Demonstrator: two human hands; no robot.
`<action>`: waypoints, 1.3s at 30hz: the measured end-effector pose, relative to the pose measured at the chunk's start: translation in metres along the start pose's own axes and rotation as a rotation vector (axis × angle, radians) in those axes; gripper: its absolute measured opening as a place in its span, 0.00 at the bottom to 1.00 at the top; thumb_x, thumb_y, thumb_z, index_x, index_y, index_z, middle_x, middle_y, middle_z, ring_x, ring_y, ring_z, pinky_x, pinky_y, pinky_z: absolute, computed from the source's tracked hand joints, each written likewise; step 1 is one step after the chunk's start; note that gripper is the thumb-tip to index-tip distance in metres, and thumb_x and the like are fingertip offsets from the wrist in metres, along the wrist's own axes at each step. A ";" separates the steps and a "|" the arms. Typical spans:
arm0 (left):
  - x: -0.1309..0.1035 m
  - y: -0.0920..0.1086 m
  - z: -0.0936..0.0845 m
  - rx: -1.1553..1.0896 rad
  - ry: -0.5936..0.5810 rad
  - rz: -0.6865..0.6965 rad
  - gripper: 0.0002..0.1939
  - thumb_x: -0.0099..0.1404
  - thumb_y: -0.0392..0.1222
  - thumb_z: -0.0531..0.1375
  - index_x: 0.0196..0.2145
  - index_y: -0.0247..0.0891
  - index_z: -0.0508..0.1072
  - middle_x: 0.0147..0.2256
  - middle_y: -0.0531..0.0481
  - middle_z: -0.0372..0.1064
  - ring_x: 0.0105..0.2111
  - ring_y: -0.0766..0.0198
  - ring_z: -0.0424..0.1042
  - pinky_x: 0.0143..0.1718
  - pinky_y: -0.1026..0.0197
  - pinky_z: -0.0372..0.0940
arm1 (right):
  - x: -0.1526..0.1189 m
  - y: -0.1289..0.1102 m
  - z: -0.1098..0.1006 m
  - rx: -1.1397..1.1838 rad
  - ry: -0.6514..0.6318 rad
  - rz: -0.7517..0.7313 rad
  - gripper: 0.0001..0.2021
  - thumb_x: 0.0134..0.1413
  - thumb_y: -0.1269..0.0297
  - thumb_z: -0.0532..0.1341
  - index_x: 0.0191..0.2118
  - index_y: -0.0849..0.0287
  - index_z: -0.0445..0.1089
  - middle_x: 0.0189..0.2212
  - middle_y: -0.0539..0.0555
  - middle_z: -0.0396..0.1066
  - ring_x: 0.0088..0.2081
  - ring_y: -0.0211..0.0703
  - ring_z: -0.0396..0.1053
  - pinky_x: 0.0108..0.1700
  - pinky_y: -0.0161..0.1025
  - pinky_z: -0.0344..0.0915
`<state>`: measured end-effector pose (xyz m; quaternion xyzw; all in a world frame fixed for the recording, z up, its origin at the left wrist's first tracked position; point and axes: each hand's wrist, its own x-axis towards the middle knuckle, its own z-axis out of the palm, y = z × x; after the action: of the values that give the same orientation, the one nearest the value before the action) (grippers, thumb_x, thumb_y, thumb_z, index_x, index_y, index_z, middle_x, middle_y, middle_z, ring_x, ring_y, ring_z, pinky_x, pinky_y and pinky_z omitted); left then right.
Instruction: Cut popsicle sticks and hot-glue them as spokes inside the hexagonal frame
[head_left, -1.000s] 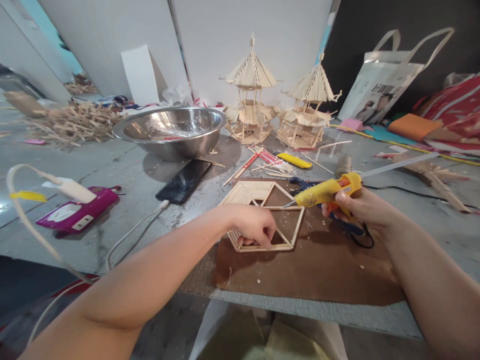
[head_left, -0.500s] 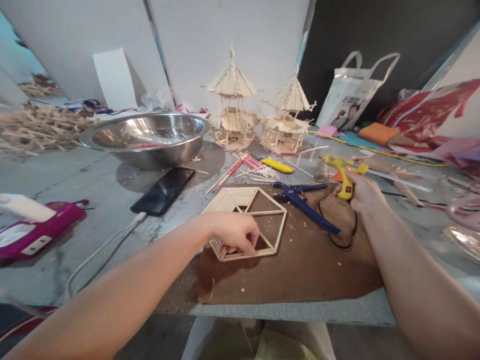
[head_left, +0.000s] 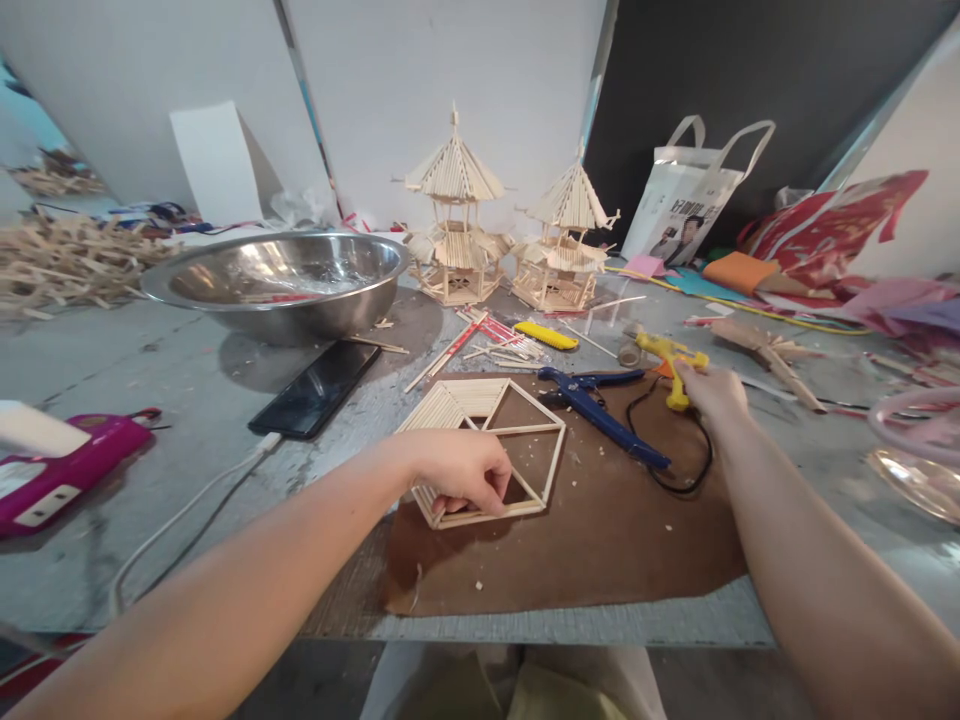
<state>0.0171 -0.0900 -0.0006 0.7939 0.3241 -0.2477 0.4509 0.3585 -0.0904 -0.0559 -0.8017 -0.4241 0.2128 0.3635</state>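
A hexagonal frame of thin wooden sticks [head_left: 517, 430] lies on a brown mat [head_left: 600, 540]; sticks fill its left sections side by side, while the right sections are open. My left hand [head_left: 472, 475] is closed at the frame's front edge, thumb and fingers pinching it; the fingertips are partly hidden. On the right, my right hand [head_left: 716, 395] grips a yellow hot glue gun [head_left: 671, 362] by its handle, nozzle pointing left, low over the mat's back right edge. Blue-handled cutters [head_left: 604, 415] rest between the frame and the glue gun's black cord.
Two stick pagodas [head_left: 455, 240] stand behind, next to a steel bowl [head_left: 277, 290]. A yellow utility knife [head_left: 546, 335] lies near loose sticks. On the left are a phone [head_left: 315, 390] with a cable and a purple power strip [head_left: 82, 465]. A white bag [head_left: 679, 200] stands back right.
My right hand has lowered the glue gun towards the table and tilted it. My left hand keeps its pinch at the frame's front edge. The whole view has shifted slightly.
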 end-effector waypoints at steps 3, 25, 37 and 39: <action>-0.001 0.002 0.000 0.001 -0.002 0.009 0.06 0.50 0.41 0.55 0.25 0.35 0.65 0.11 0.58 0.56 0.11 0.72 0.57 0.12 0.70 0.54 | -0.004 -0.003 -0.003 -0.264 0.180 0.121 0.19 0.36 0.47 0.55 0.26 0.59 0.67 0.20 0.61 0.64 0.29 0.54 0.65 0.24 0.44 0.56; 0.005 0.003 0.004 0.153 0.070 0.119 0.10 0.52 0.44 0.53 0.20 0.35 0.64 0.12 0.58 0.57 0.13 0.73 0.57 0.15 0.69 0.51 | -0.128 -0.088 0.067 -0.228 -0.956 -0.614 0.11 0.38 0.57 0.59 0.23 0.61 0.65 0.17 0.46 0.62 0.21 0.32 0.58 0.22 0.30 0.51; 0.004 0.004 0.004 0.162 0.087 0.098 0.09 0.51 0.43 0.53 0.20 0.35 0.65 0.11 0.58 0.56 0.12 0.72 0.57 0.15 0.69 0.51 | -0.131 -0.090 0.071 -0.297 -0.926 -0.594 0.10 0.37 0.59 0.59 0.23 0.62 0.67 0.17 0.47 0.64 0.21 0.33 0.58 0.22 0.31 0.50; 0.004 0.004 0.005 0.156 0.081 0.094 0.09 0.51 0.43 0.53 0.20 0.35 0.65 0.11 0.58 0.56 0.12 0.72 0.57 0.14 0.69 0.51 | -0.132 -0.090 0.071 -0.300 -0.918 -0.594 0.10 0.37 0.59 0.59 0.23 0.62 0.67 0.18 0.47 0.64 0.22 0.33 0.58 0.22 0.31 0.50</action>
<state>0.0226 -0.0946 -0.0030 0.8503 0.2842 -0.2185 0.3854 0.1926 -0.1382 -0.0289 -0.5161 -0.7717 0.3654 0.0681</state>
